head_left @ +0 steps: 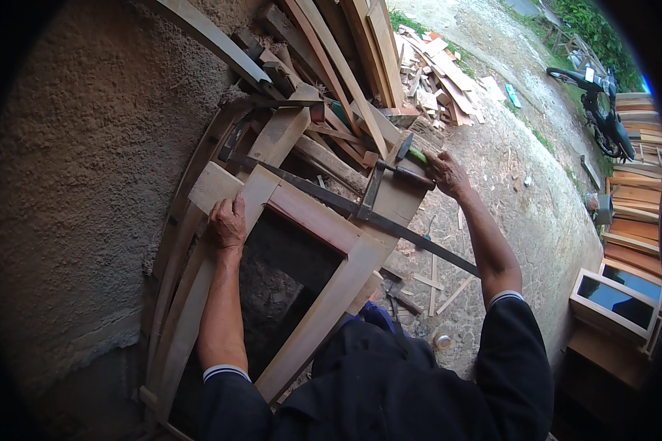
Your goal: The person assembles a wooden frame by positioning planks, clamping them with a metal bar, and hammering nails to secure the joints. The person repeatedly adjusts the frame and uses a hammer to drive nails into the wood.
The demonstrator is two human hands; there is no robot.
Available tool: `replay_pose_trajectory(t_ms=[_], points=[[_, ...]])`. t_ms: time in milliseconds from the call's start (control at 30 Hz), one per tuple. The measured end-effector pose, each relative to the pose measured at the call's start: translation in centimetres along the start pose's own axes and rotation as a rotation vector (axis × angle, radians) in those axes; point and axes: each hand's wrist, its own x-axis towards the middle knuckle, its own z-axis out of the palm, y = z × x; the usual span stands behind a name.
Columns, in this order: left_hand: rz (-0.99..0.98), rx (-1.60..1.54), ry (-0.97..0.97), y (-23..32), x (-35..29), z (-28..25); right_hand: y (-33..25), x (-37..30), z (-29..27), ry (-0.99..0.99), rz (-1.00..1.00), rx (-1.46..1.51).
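A pale wooden frame [365,253] with a reddish inner strip [312,217] lies tilted in front of me. My left hand [229,222] is closed on its far left corner, beside a short wood block [214,185]. A long metal bar clamp [320,193] lies across the frame's far end; its brown handle [413,176] points toward my right hand. My right hand [446,174] is closed around the green handle of a hammer [416,154]. The dark hammer head is just above the clamp's screw; whether they touch I cannot tell.
A rough wall [88,184] rises on the left. Long boards [371,51] lean at the back, near a scrap wood pile [441,77]. Another hammer [403,296] and thin sticks lie on the floor. Farther right are a motorcycle [603,117] and stacked frames [621,298].
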Motion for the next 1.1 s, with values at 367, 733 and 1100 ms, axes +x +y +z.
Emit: replay_pose_trajectory(t_ms=[367,733,1100], points=[[-0.341,-0.193,0.103,5.1,-3.2,-2.5,-4.1,-17.2,2.3,-0.246,0.130,0.298],[-0.283,-0.650,-0.232,21.4,-20.3,-6.9,-2.1,-16.9,3.3,-0.553,0.133,0.606],[-0.388,-0.851,-0.395,26.4,-25.6,-5.2,-5.9,-19.0,-0.1,-0.405,0.150,0.638]])
